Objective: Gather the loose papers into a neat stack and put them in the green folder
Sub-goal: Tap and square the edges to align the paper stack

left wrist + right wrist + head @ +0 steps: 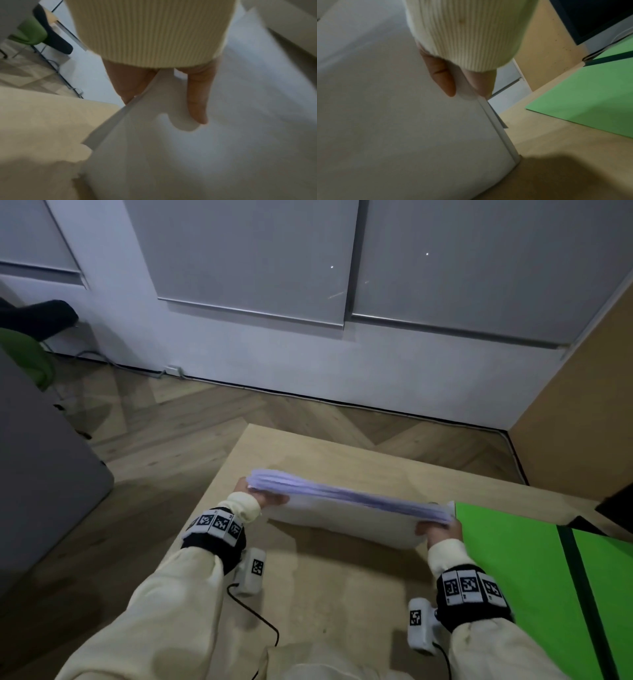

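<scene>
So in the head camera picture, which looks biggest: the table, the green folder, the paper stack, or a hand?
1. table
2. green folder, though it runs off the picture
3. paper stack
4. left hand and right hand, about alike

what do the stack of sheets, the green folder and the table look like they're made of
Stack of sheets: plain white matte paper, thin layered edges, sagging between the hands. Green folder: probably card or thin plastic, flat, even bright colour, dull sheen. Table: light wood or wood-look laminate; faint grain, smooth matte top.
</scene>
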